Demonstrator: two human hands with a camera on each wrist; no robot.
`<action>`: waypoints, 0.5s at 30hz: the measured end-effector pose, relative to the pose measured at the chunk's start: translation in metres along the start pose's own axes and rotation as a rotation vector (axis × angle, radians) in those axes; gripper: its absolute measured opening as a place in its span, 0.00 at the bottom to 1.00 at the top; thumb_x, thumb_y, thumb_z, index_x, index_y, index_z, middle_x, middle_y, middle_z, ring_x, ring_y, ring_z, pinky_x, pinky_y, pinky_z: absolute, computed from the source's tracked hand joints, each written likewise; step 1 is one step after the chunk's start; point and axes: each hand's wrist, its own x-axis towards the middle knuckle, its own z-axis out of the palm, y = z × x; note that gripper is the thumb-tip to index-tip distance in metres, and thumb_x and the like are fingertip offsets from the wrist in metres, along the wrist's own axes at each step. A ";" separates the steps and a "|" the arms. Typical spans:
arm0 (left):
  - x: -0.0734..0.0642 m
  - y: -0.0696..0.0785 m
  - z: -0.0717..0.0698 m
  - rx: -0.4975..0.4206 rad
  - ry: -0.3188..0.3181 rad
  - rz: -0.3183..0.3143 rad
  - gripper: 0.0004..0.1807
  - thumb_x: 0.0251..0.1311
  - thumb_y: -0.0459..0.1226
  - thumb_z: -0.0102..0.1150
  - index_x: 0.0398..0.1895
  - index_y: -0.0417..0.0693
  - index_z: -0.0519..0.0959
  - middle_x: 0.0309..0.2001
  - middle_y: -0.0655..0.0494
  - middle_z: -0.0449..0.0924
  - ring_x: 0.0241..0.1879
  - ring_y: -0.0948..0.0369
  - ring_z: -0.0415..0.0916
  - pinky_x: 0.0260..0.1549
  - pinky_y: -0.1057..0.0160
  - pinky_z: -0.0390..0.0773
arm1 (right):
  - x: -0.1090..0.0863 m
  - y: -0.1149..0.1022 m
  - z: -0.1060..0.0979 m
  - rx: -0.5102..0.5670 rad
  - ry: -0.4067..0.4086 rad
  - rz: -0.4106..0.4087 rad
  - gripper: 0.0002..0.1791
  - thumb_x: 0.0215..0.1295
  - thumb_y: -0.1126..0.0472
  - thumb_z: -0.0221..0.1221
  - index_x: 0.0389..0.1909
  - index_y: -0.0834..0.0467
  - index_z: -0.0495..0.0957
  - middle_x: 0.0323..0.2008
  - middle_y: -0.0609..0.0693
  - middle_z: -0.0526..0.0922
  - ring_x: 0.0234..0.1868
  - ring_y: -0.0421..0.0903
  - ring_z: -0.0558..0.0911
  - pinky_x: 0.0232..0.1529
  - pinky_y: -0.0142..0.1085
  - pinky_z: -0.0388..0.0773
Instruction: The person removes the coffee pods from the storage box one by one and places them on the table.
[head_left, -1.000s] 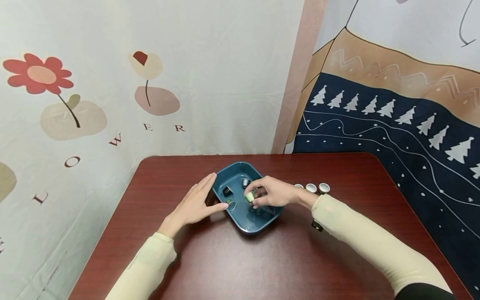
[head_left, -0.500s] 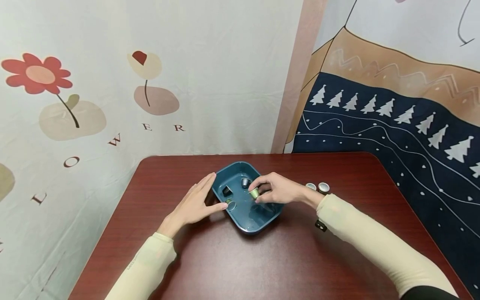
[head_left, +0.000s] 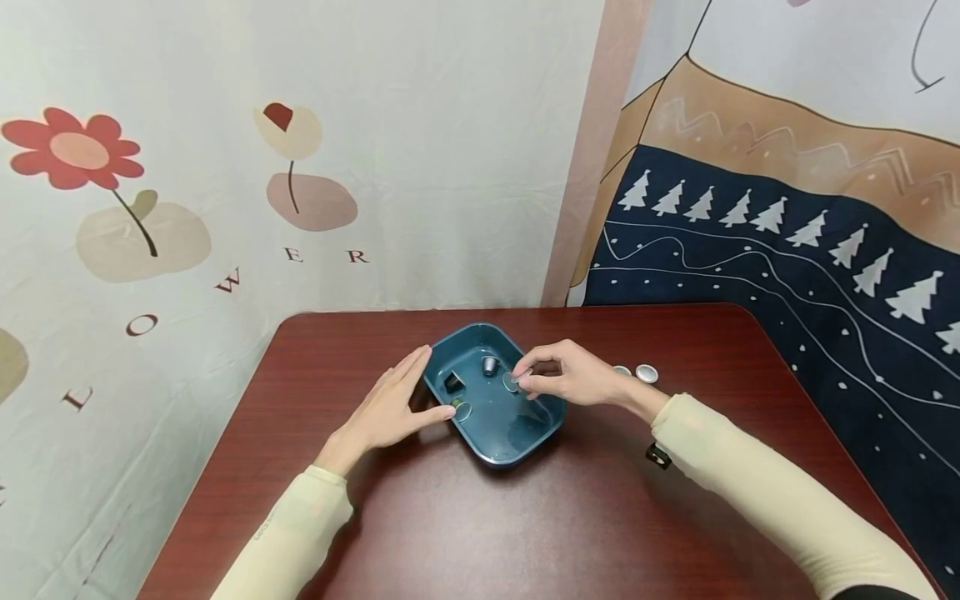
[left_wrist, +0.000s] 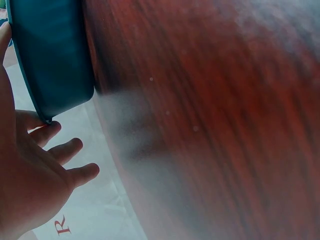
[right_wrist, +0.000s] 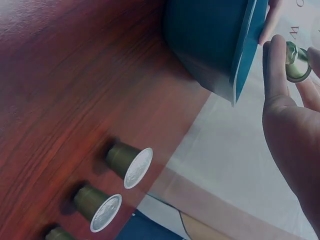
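Right wrist view: in the lower left, standing in a row on the reddish-brown table (right_wrist: 60, 115), an olive capsule (right_wrist: 120, 159), a second olive capsule (right_wrist: 88, 201) and a third olive capsule (right_wrist: 59, 234), the last cut off by the bottom edge; silver lids on the first two. At upper centre, the outer wall of a blue tray (right_wrist: 210, 45). At the right edge, the right hand (right_wrist: 295, 125), fingers narrowed and pinching a green capsule (right_wrist: 299, 68), with white curtain (right_wrist: 220, 145) behind.

Head view: at the right of the frame, a navy curtain (head_left: 750, 250) printed with white trees. Just right of centre, two silver lids, the left one partly hidden behind the right wrist. Inside the tray, at centre: a dark-silver capsule (head_left: 490, 367) toward the top, a dark capsule (head_left: 453, 382) at left, a greenish capsule (head_left: 462, 411) near the left thumb. Over the tray's right part, the pinched green capsule, mainly a round rim showing; touching the floor or not, cannot tell. In the way of the upper-right rim, the right hand. Along the left side, the left hand (head_left: 386, 410), fingers straight, thumb wide apart.

Left wrist view: at the left edge, left fingers spread, one against the tray's rim; below, a red letter R (left_wrist: 62, 226) on the white curtain.
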 end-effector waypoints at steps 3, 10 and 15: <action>0.000 0.001 -0.001 -0.004 -0.001 0.001 0.66 0.69 0.71 0.68 0.95 0.45 0.50 0.95 0.48 0.48 0.92 0.39 0.52 0.88 0.27 0.55 | -0.004 0.001 -0.001 0.014 0.026 -0.001 0.14 0.81 0.65 0.68 0.60 0.67 0.87 0.57 0.72 0.88 0.50 0.72 0.93 0.57 0.37 0.94; 0.000 -0.001 0.001 0.003 0.001 -0.001 0.65 0.70 0.71 0.67 0.95 0.47 0.49 0.94 0.45 0.49 0.92 0.38 0.52 0.87 0.25 0.56 | -0.014 0.001 -0.006 0.001 0.069 -0.051 0.11 0.80 0.67 0.68 0.57 0.65 0.89 0.55 0.63 0.90 0.48 0.64 0.94 0.57 0.38 0.94; 0.000 -0.001 0.001 0.001 0.009 0.004 0.64 0.70 0.70 0.67 0.95 0.45 0.50 0.94 0.43 0.51 0.92 0.37 0.53 0.87 0.25 0.56 | -0.025 -0.002 -0.011 -0.054 0.116 -0.019 0.12 0.79 0.64 0.70 0.58 0.59 0.89 0.54 0.55 0.92 0.48 0.48 0.93 0.59 0.33 0.92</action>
